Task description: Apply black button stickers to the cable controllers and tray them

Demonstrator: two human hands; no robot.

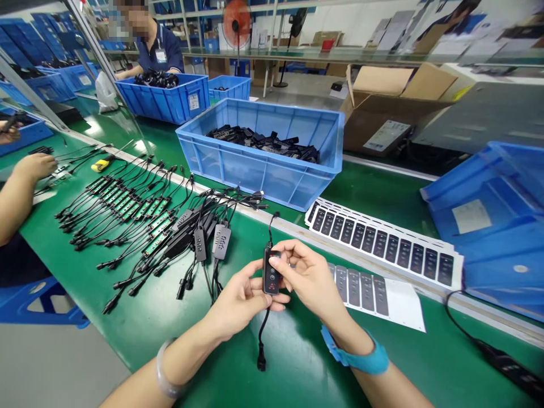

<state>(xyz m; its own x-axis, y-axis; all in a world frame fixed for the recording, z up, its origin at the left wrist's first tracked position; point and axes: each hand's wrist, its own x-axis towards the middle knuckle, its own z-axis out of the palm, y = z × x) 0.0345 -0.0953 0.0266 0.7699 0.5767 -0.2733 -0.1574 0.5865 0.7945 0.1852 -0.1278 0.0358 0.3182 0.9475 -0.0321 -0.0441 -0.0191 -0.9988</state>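
Observation:
Both of my hands are at a small black controller over the green table. My left hand holds its lower end from the left, fingers wrapped behind it. My right hand grips its upper right side, with the thumb on the front face near the top. One short cable runs up from the controller and another hangs down to a black plug. To the right lie a sheet of dark labels and a partly used label sheet. Black controllers with cables are piled at the left.
A blue bin of black parts stands behind my hands. Rows of green circuit boards lie left, near a co-worker's hand. A tilted blue bin and an open carton are right. Another person sits behind.

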